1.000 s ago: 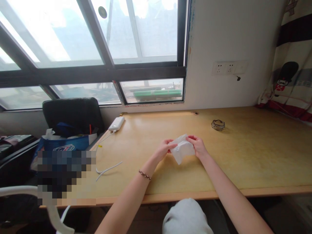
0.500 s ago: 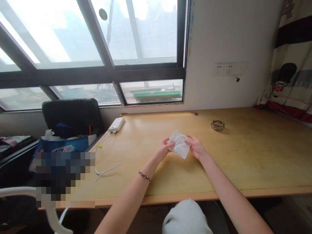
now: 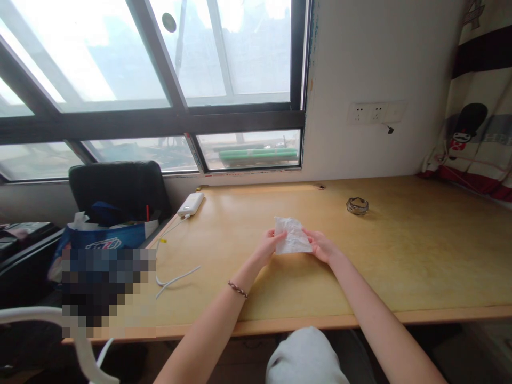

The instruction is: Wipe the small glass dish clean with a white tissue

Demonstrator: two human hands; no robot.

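Note:
A crumpled white tissue (image 3: 294,238) is held between my two hands above the wooden table (image 3: 420,256). My left hand (image 3: 269,246) pinches its left side, thumb on top and fingers tucked behind. On the right side, my right hand (image 3: 321,246) grips the edge with the thumb near the upper corner and the fingers partly hidden. A braided bracelet (image 3: 238,289) circles my left wrist. Farther back to the right, a dark openwork bracelet-like ring (image 3: 357,206) lies on the tabletop, apart from both hands.
A white power bank (image 3: 191,205) sits at the table's back left, its white cable (image 3: 176,280) trailing forward. Beyond the left edge stand a black chair (image 3: 120,184) and a blue bag (image 3: 116,237). Wall sockets (image 3: 368,113) are behind, with a curtain (image 3: 480,122) at right.
The tissue has turned from a diamond-like tilt to lying more squarely between my hands. My right thumb and fingers have shifted slightly along its edge.

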